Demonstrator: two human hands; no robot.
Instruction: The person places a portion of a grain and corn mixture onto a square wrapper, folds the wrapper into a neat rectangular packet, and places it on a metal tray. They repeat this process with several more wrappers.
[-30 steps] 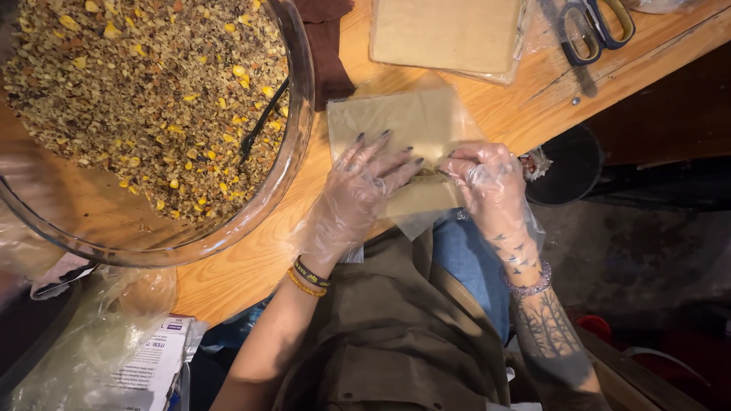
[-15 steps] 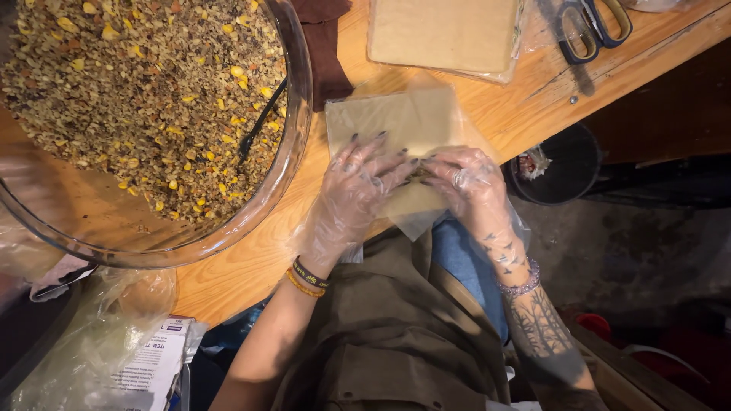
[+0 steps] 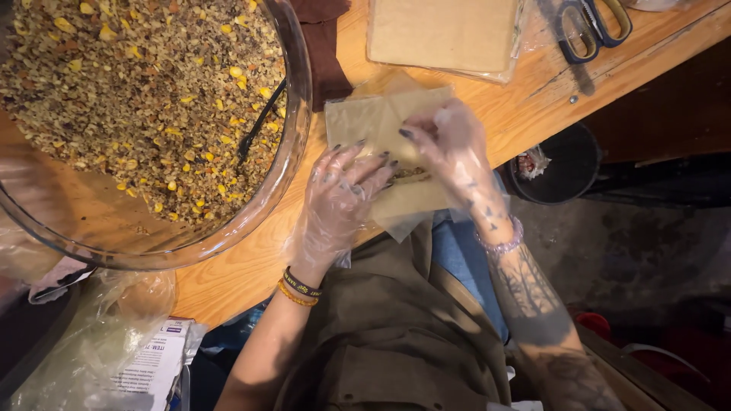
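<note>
Lower left of the frame: one crumpled clear bag (image 3: 84,342) with a white printed label (image 3: 156,365) beside it. Upper left, one big glass bowl (image 3: 293,144) of chopped brown and yellow mix, one dark utensil (image 3: 259,122) stuck in it. At centre, both your hands are gloved in clear plastic: your left hand (image 3: 343,194) lies spread and flat on the tan paper wrapper (image 3: 365,122) at the counter (image 3: 251,266) edge, your right hand (image 3: 449,148) pinches its fold, a little filling showing. Upper right: one stack of tan sheets (image 3: 442,34), one pair of scissors (image 3: 590,27). Below, one black round bin (image 3: 567,164).
</note>
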